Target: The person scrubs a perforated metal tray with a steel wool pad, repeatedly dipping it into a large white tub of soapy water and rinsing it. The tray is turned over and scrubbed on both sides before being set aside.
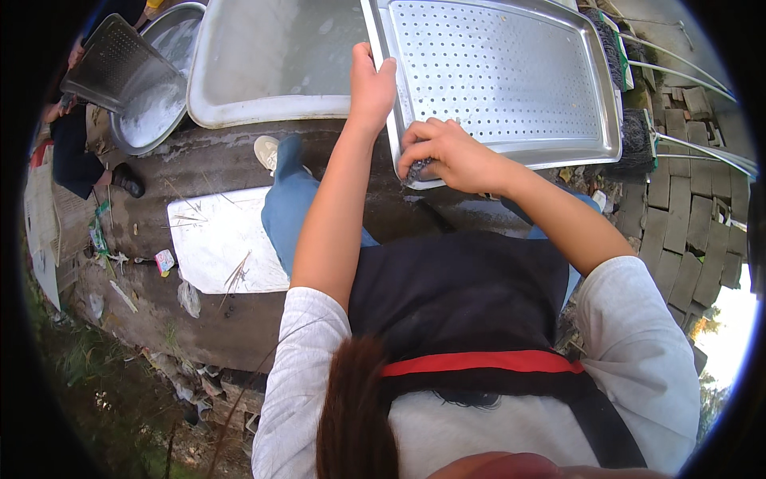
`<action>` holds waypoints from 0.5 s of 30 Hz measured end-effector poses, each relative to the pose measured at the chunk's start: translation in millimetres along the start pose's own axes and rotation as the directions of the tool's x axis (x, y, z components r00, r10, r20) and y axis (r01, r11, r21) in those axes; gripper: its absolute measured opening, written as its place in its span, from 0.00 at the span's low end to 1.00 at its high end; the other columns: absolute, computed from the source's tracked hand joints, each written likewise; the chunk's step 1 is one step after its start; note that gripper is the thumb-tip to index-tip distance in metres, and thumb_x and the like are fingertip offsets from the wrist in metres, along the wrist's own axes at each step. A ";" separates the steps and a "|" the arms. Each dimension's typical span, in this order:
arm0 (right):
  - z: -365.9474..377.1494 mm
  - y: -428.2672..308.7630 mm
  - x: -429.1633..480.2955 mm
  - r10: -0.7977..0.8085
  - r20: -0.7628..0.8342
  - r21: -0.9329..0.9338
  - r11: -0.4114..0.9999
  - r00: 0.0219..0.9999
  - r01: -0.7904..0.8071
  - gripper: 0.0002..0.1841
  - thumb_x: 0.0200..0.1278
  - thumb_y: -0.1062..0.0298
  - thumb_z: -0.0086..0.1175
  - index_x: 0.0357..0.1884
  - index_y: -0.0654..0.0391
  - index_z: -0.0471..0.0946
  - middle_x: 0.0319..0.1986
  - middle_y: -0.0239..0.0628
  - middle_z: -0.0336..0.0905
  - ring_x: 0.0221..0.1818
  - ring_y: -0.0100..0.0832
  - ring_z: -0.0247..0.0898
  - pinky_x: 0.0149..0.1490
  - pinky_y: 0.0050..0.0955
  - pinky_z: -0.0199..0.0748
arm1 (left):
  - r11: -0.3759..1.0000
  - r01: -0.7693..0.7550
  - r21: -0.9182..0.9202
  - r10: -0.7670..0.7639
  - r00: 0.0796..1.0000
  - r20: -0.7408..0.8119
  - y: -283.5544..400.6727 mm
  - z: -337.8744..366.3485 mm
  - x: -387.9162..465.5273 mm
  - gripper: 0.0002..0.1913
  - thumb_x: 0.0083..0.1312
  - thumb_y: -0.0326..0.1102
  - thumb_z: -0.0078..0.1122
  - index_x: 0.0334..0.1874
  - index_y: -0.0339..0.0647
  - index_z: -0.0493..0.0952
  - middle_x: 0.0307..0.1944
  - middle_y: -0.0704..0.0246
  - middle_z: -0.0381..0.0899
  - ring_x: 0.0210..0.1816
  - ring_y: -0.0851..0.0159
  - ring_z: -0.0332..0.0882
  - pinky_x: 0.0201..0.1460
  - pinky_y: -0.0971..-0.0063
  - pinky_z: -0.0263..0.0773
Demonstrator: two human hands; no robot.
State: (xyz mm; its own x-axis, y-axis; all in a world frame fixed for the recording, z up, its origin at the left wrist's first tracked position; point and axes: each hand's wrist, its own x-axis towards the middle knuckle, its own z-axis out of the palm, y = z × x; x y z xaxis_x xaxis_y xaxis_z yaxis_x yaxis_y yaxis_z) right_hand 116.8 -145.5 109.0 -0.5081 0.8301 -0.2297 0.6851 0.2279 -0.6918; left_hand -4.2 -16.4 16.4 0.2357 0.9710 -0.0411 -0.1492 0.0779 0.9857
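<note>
A perforated stainless steel tray [497, 78] is tilted up in front of me at the upper right. My left hand [372, 87] grips its left rim, thumb on top. At the tray's lower left corner, my right hand [440, 152] presses a metal scouring pad [419, 170], mostly covered by the fingers, against the rim. Left of the tray lies a large white tub [269, 105] with cloudy water in it. The far parts of tray and tub are cut off by the picture's edge.
At the upper left a person holds another perforated tray [122, 66] over a round metal basin [179, 120] of suds. A white board [221, 245] lies on the wet ground by my leg. Mops [637, 141] stand right of my tray, beside stacked bricks [679, 209].
</note>
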 end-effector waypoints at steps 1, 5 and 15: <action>-5.9 1.3 -7.6 -0.025 0.213 0.129 0.992 0.977 -0.002 0.15 0.56 0.82 0.63 0.42 0.47 0.86 0.48 0.31 0.75 0.53 0.40 0.72 0.59 0.40 0.72 | 1.000 -0.012 -0.002 0.012 0.999 -0.051 -2.2 4.3 -0.2 0.12 0.71 0.26 0.52 0.54 0.30 0.67 0.46 0.57 0.79 0.47 0.62 0.79 0.53 0.66 0.74; -30.4 31.2 -13.5 0.049 -0.180 -0.117 0.991 0.982 -0.071 0.18 0.50 0.82 0.67 0.41 0.49 0.88 0.44 0.30 0.78 0.50 0.39 0.73 0.58 0.39 0.72 | 0.961 -0.144 0.236 0.180 0.974 -0.140 -5.4 7.8 -5.1 0.12 0.73 0.30 0.52 0.53 0.30 0.68 0.44 0.53 0.80 0.45 0.53 0.81 0.55 0.59 0.73; -55.6 76.2 98.1 -0.033 -0.678 -0.370 0.878 0.734 -0.302 0.14 0.61 0.74 0.63 0.47 0.48 0.88 0.47 0.30 0.82 0.51 0.44 0.72 0.61 0.38 0.70 | 0.988 -0.091 0.127 0.106 0.987 -0.120 -9.6 -0.8 1.4 0.11 0.73 0.32 0.56 0.49 0.32 0.69 0.42 0.58 0.80 0.44 0.61 0.79 0.52 0.63 0.73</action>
State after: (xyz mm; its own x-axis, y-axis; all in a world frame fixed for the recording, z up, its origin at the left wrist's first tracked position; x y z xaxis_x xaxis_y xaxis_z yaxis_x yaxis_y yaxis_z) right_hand 148.3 -18.5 71.8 -0.0416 0.9469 0.3188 0.9486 0.1377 -0.2850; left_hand -3.2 -15.5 6.7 0.1017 0.9938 0.0445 -0.0473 -0.0399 0.9981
